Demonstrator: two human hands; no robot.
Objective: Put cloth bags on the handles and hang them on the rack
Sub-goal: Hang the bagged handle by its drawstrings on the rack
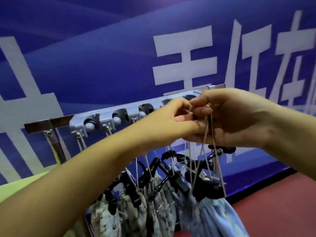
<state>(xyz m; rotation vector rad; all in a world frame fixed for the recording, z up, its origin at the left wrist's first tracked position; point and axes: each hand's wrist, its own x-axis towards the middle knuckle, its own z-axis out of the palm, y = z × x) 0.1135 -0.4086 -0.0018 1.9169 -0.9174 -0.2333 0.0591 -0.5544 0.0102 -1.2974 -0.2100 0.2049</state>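
Cord of the blue cloth bag at five o'clock sits pinched by your left hand and right hand; spread its loop, then seat it over a free rack hook.

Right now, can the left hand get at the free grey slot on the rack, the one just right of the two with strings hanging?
Probably yes. The left hand is beside that slot of the grey plastic rack with nothing between, but it pinches the beige string together with the right hand.
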